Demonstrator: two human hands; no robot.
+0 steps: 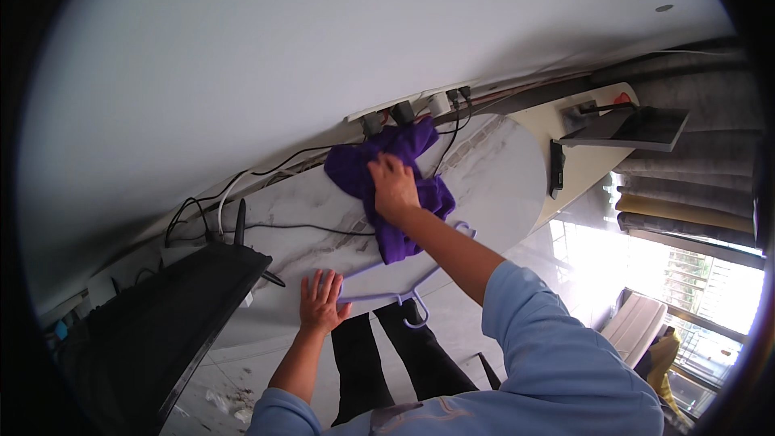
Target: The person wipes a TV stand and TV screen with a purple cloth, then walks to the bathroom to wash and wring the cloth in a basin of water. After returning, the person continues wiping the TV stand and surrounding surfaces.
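Note:
My right hand (395, 191) presses on a bunched purple cloth (390, 242) on the white marble-patterned tabletop (502, 206); whether its fingers grip the cloth is not clear. My left hand (321, 303) rests with spread fingers at the table's near edge, by the end of a light purple clothes hanger (375, 298). The hanger's hook points towards me, over the table's edge. Beyond the cloth, beneath my right forearm, shows another light purple hook (465, 227).
Plugs and a power strip (418, 106) line the wall behind the cloth. Black cables (315, 227) cross the tabletop. A large black screen (163, 327) stands at left. A monitor (636, 127) and a small black box (556, 169) are on the cream desk at right.

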